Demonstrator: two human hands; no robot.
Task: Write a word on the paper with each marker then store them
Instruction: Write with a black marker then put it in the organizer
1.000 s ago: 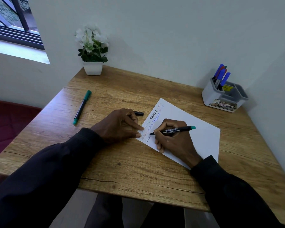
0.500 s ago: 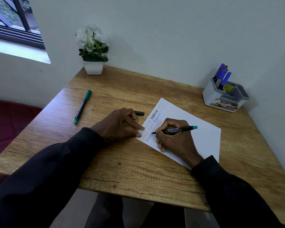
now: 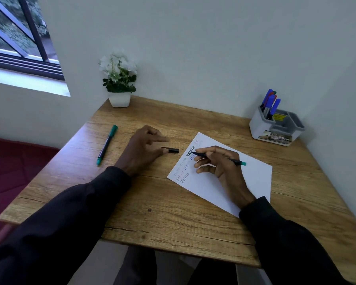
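Marker sits clamped in curled fingers of the right hand over the paper, while the left hand, fingers apart, lies beside the loose cap on the desk (probably to recap it).

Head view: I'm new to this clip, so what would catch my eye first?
The right hand holds a black marker over the white paper, near its handwritten words. The left hand lies by a black cap just left of the paper; a green marker lies farther left.
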